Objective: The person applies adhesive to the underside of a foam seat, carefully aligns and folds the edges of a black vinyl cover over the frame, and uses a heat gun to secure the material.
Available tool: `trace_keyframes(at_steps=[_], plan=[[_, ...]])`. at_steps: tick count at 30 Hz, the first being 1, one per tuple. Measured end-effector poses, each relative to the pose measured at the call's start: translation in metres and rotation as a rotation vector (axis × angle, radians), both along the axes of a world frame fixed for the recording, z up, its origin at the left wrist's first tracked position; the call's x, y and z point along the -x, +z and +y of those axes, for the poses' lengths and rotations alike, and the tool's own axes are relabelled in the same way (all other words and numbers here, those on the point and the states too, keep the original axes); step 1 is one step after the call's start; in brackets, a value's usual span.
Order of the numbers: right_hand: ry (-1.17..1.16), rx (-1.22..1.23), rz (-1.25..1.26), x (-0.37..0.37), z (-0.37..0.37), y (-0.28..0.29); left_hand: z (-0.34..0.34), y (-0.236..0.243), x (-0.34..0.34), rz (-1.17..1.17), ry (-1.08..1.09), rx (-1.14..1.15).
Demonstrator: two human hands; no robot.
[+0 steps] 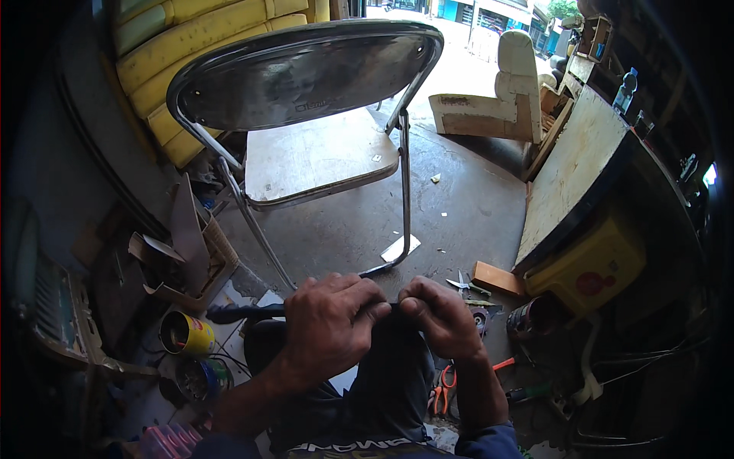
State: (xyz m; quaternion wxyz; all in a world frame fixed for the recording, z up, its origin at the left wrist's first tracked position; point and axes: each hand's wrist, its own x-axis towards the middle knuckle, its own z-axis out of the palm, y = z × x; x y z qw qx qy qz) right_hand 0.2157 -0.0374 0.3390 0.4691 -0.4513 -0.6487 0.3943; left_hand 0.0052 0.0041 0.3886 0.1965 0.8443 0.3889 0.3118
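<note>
Above my knees, a narrow dark strip (248, 312), perhaps cloth or vinyl, is pinched in both hands. My left hand (330, 321) is closed on it, thumb and forefinger pressed together, and a loose length sticks out to the left. Close by on the right, my right hand (440, 317) grips the strip between thumb and bent fingers. Only a short dark stretch shows between the hands. Just beyond them stands a metal-framed folding chair (321, 157), its back towards me and its pale seat bare.
At right lie scissors (468, 284), an orange-brown block (497, 277) and orange-handled pliers (442, 392). A yellow container (585, 268) lies under a leaning board (573, 172). At left are a yellow can (197, 336) and a cardboard box (218, 260). Yellow padded cushions (206, 57) stand behind the chair.
</note>
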Motion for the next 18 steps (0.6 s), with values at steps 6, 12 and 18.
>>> trace_keyframes(at_steps=[6,12,18], plan=[[0.177,0.374,0.011,0.003,0.006,0.012,0.005,0.004,0.013,0.018,-0.072,0.194],[0.186,0.47,-0.129,0.013,0.01,0.013,-0.002,-0.011,0.023,-0.037,-0.003,0.39],[0.224,0.452,-0.174,0.005,0.009,0.006,0.0,-0.015,0.021,0.017,-0.086,0.429]])
